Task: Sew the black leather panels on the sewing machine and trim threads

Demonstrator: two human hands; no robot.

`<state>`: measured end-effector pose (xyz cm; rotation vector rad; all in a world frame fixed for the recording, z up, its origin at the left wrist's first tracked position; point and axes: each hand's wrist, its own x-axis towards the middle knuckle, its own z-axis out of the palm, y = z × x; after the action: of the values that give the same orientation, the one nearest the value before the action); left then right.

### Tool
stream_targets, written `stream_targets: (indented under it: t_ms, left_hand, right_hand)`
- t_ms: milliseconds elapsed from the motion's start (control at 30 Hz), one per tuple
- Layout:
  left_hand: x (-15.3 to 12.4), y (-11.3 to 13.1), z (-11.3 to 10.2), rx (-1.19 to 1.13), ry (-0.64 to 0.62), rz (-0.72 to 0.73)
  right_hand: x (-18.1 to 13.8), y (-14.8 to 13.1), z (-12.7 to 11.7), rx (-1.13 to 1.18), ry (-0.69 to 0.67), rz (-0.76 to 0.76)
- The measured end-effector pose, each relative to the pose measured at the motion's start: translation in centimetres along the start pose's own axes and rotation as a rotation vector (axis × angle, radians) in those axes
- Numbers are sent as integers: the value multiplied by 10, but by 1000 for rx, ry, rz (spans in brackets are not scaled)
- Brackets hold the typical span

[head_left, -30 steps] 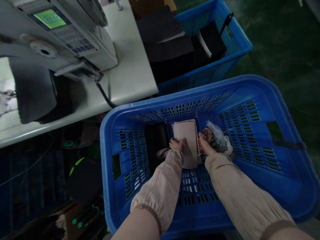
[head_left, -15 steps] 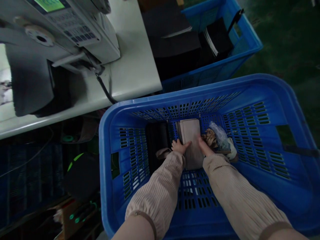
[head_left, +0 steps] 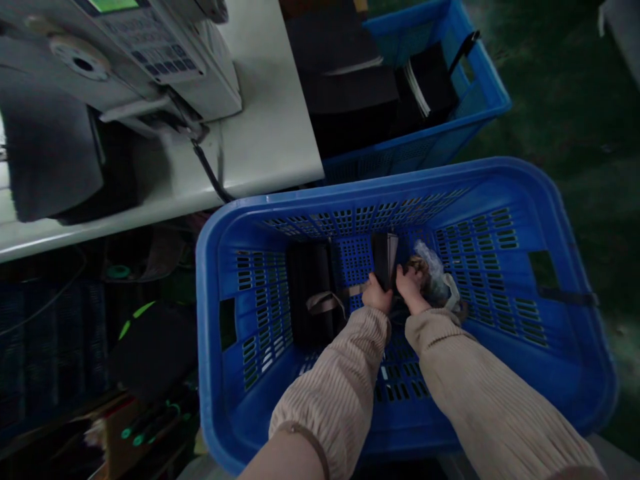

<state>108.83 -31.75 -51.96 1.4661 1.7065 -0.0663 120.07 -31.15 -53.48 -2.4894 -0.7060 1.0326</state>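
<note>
A stack of flat fabric pieces [head_left: 384,257], dark on its left face with pale layered edges to the right, stands tilted on edge inside the blue basket [head_left: 300,200]. My left hand [head_left: 377,293] is closed round its near left part, thumb toward the right. Just right of the stack is my right hand [head_left: 410,280], thumb and fingers apart, close to the pale edges; whether it touches them I cannot tell. A grey-beige strap [head_left: 323,303] lies left of my left hand, over a black bundle [head_left: 309,283]. Crumpled clear plastic [head_left: 430,260] lies beyond my right hand.
A sewing machine [head_left: 200,80] stands on a pale table [head_left: 273,133] at upper left, its corner close to the basket's rim. Behind the basket, a lighter blue crate [head_left: 480,100] holds dark stacked pieces [head_left: 350,87]. Dark items fill the space under the table.
The stack has turned from lying with its broad pale face up to standing on edge, dark face showing. My left hand has moved right and closed on it; the right hand has shifted slightly.
</note>
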Motion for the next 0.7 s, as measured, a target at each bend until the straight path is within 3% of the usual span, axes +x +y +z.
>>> stream_targets:
  t_ms: [200, 433, 567, 700]
  left_hand:
    - [-25, -3, 11, -61, 3, 73]
    - [-23, -23, 28, -212, -145, 157]
    - [-6, -43, 14, -351, -178, 130]
    - [10, -54, -25, -487, -139, 41]
  right_hand:
    - [-13, -10, 1, 38, -116, 14]
    - [-6, 1, 9, 66, -49, 156]
    - [-9, 5, 9, 203, -38, 114]
    - [-24, -6, -3, 389, -96, 39]
